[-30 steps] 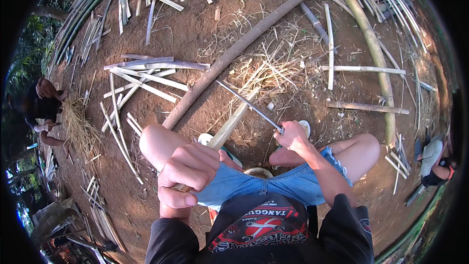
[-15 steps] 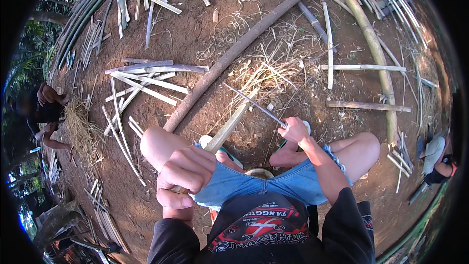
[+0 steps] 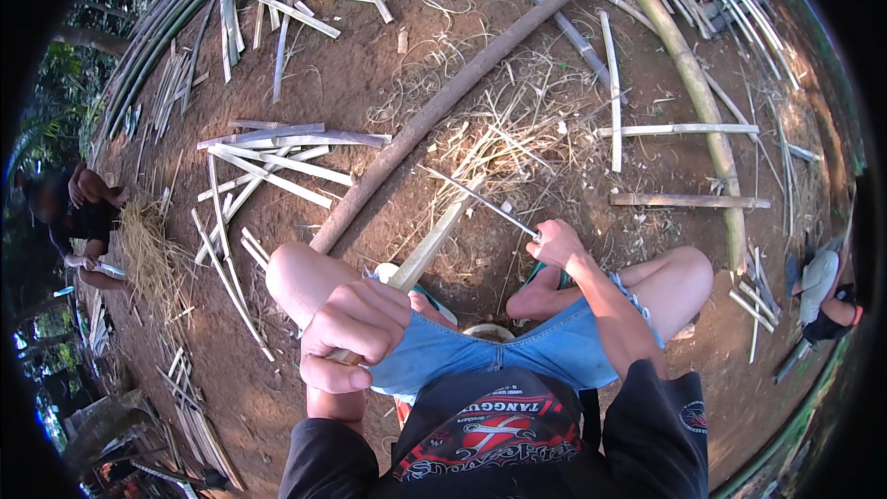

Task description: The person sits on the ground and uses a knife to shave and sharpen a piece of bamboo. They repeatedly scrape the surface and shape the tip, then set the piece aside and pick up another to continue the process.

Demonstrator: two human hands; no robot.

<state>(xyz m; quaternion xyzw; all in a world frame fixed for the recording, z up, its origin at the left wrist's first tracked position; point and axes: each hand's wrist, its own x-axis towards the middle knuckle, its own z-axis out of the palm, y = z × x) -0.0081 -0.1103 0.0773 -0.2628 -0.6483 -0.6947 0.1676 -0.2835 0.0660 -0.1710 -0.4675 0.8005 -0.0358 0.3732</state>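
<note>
My left hand (image 3: pixel 356 333) is closed round the near end of a pale bamboo strip (image 3: pixel 427 251), which slants away over my lap toward the ground ahead. In my right hand (image 3: pixel 557 245), closed on its handle, is a long, thin-bladed knife (image 3: pixel 499 212). Its blade points away to the left and crosses the strip close to the far end. Whether the edge bites into the bamboo I cannot tell. Beyond that end lies a heap of thin shavings (image 3: pixel 504 143) on the brown soil. The knife's handle is mostly hidden by my fingers.
A long brown pole (image 3: pixel 453 92) runs diagonally ahead, beside a thick bamboo pole (image 3: pixel 688 55) on the right. Split bamboo pieces (image 3: pixel 277 157) lie at the left. One person (image 3: pixel 88 222) sits at the far left, another (image 3: pixel 822 300) at the far right.
Both hands keep their holds, with the knife still across the strip and only slightly shifted. The whole view has moved a little. At the far left, the other person's hands have shifted.
</note>
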